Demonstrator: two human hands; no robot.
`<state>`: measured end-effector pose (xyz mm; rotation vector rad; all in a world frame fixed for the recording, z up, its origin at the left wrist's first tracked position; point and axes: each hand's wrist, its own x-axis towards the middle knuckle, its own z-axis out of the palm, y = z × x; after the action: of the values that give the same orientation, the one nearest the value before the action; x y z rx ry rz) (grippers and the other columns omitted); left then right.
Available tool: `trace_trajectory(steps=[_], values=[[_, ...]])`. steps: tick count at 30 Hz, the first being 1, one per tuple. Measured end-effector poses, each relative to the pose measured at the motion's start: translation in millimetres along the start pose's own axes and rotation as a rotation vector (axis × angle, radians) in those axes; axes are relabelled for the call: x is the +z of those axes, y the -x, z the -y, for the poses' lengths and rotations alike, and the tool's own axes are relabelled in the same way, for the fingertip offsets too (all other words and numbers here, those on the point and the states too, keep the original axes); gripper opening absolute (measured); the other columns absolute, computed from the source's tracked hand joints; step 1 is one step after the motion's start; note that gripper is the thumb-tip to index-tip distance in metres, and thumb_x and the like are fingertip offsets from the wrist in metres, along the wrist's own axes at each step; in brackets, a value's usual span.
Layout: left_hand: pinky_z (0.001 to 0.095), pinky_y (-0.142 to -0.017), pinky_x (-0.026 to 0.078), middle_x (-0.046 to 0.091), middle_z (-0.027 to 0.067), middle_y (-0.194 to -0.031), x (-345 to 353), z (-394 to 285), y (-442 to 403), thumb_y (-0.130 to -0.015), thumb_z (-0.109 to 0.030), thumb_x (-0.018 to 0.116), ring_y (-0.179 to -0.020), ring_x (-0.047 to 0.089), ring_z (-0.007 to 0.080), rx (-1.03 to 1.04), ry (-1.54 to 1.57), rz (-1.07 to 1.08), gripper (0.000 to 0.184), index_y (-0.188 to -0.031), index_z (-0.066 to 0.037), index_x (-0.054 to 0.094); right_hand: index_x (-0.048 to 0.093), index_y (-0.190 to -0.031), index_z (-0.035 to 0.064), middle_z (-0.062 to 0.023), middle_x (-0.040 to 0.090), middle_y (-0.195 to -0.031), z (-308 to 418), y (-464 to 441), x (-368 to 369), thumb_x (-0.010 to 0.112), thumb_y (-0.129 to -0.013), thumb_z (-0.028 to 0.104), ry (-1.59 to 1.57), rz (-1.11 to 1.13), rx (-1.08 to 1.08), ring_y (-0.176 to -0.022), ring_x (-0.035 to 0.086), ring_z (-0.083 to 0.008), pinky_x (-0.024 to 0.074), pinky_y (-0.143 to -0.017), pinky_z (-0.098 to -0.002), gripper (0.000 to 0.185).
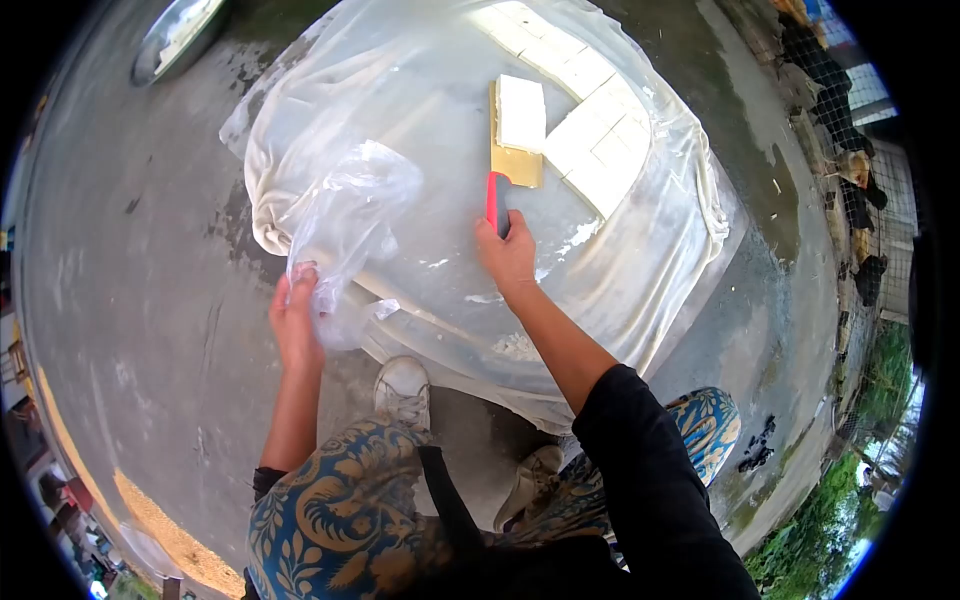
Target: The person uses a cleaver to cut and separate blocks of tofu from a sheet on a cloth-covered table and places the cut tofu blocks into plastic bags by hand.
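My right hand (508,252) is closed around the red and dark handle of a cleaver (517,168) with a wide, flat, gold-coloured blade. A white tofu block (521,112) lies on the blade. Just right of it are more tofu blocks (603,135), laid out in a curved patch with cut lines between them. My left hand (296,312) grips a clear plastic bag (358,205), which hangs loosely over the near left edge of the work surface. How wide the bag's mouth is I cannot tell.
The raised surface is draped with clear plastic sheeting (440,190) over pale cloth, with white crumbs near its front. A metal basin (180,42) stands far left on the concrete floor (150,300). Wire mesh (890,200) runs along the right; yellowish grain (175,530) lies at lower left.
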<state>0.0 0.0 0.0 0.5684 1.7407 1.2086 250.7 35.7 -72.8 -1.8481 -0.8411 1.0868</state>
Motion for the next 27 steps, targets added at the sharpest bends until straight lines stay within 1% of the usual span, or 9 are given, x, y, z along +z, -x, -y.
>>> trace_trajectory(steps=[3, 6, 10, 12, 14, 16, 19, 22, 27], values=[[0.022, -0.06, 0.041, 0.064, -0.001, -0.088, 7.8, 11.0, 10.4, -0.081, -0.019, 0.065, -0.073, 0.056, 0.0065, -0.048, 0.044, -0.022, 0.024, -0.101, -0.005, 0.065, 0.054, -0.095, 0.0013, -0.0116, 0.059, -0.071, -15.2, 15.6, -46.2, 0.062, -0.08, 0.025, 0.17, 0.086, 0.011, -0.062, 0.054, -0.0212, 0.0464, -0.063, -0.033, 0.029], [0.0225, -0.061, 0.042, 0.064, -0.0001, -0.088, 3.2, 8.7, 4.2, -0.081, -0.015, 0.065, -0.073, 0.056, 0.0071, -0.044, 0.074, -0.017, 0.022, -0.1, -0.005, 0.065, 0.053, -0.096, 0.0008, -0.0106, 0.057, -0.069, -4.4, 20.7, -78.6, 0.064, -0.079, 0.025, 0.242, 0.227, -0.049, -0.061, 0.053, -0.0174, 0.0459, -0.062, -0.031, 0.031], [0.0245, -0.067, 0.047, 0.064, 0.0023, -0.089, 3.8, 6.2, -1.4, -0.078, -0.008, 0.066, -0.077, 0.058, 0.0094, -0.004, 0.076, 0.092, 0.021, -0.099, -0.004, 0.065, 0.053, -0.097, 0.0013, -0.0083, 0.054, -0.068, 28.9, 20.5, -135.3, 0.067, -0.079, 0.022, 0.404, 0.404, -0.189, -0.062, 0.05, -0.0121, 0.0456, -0.06, -0.0277, 0.031], [0.0252, -0.07, 0.048, 0.065, 0.0032, -0.089, 3.3, 4.5, -3.4, -0.078, -0.006, 0.066, -0.079, 0.06, 0.0104, 0.005, 0.092, 0.13, 0.022, -0.099, -0.004, 0.065, 0.053, -0.098, 0.0009, -0.0076, 0.054, -0.068, 52.1, 24.9, -163.4, 0.068, -0.078, 0.018, 0.489, 0.492, -0.218, -0.061, 0.051, -0.0113, 0.0457, -0.06, -0.0263, 0.03], [0.0262, -0.073, 0.049, 0.065, 0.0039, -0.091, 5.4, 6.0, -6.2, -0.077, -0.004, 0.066, -0.082, 0.061, 0.0117, -0.01, 0.146, 0.274, 0.022, -0.099, -0.003, 0.065, 0.053, -0.098, 0.0007, -0.0072, 0.055, -0.067, 67.9, 31.4, -187.9, 0.067, -0.078, 0.017, 0.549, 0.547, -0.233, -0.061, 0.052, -0.011, 0.046, -0.06, -0.0261, 0.029], [0.0263, -0.074, 0.048, 0.065, 0.0042, -0.092, 9.6, 8.8, -9.2, -0.078, -0.004, 0.065, -0.083, 0.061, 0.0122, -0.041, 0.169, 0.323, 0.022, -0.1, -0.004, 0.065, 0.053, -0.098, 0.0005, -0.0069, 0.055, -0.067, 81.5, 37.4, -206.9, 0.067, -0.078, 0.017, 0.6, 0.616, -0.245, -0.06, 0.053, -0.0107, 0.0464, -0.059, -0.0258, 0.029], [0.0264, -0.075, 0.048, 0.065, 0.0048, -0.093, 22.5, 5.5, -10.4, -0.079, -0.005, 0.063, -0.085, 0.061, 0.0128, -0.088, 0.124, 0.429, 0.024, -0.102, -0.004, 0.064, 0.054, -0.097, 0.0009, -0.0079, 0.057, -0.065, 93.1, 43.7, -232.0, 0.067, -0.077, 0.014, 0.729, 0.688, -0.28, -0.058, 0.057, -0.0129, 0.0478, -0.058, -0.0269, 0.028], [0.0262, -0.076, 0.047, 0.064, 0.0052, -0.095, 34.0, 4.6, -13.4, -0.08, -0.008, 0.062, -0.088, 0.06, 0.0128, -0.126, -0.003, 0.559, 0.026, -0.106, -0.005, 0.064, 0.055, -0.093, 0.0018, -0.0129, 0.059, -0.064, 94.2, 47.5, -244.0, 0.068, -0.074, 0.011, 0.835, 0.749, -0.431, -0.057, 0.063, -0.0237, 0.0488, -0.055, -0.0299, 0.025], [0.0257, -0.074, 0.045, 0.062, 0.0034, -0.098, 44.0, 18.5, -32.7, -0.083, -0.018, 0.06, -0.089, 0.057, 0.0118, -0.178, -0.22, 0.814, 0.034, -0.115, -0.006, 0.061, 0.055, -0.088, 0.0026, -0.0133, 0.06, -0.064, 93.9, 44.5, -240.2, 0.067, -0.074, 0.012, 0.909, 0.856, -0.383, -0.057, 0.062, -0.027, 0.0484, -0.055, -0.0312, 0.021]])
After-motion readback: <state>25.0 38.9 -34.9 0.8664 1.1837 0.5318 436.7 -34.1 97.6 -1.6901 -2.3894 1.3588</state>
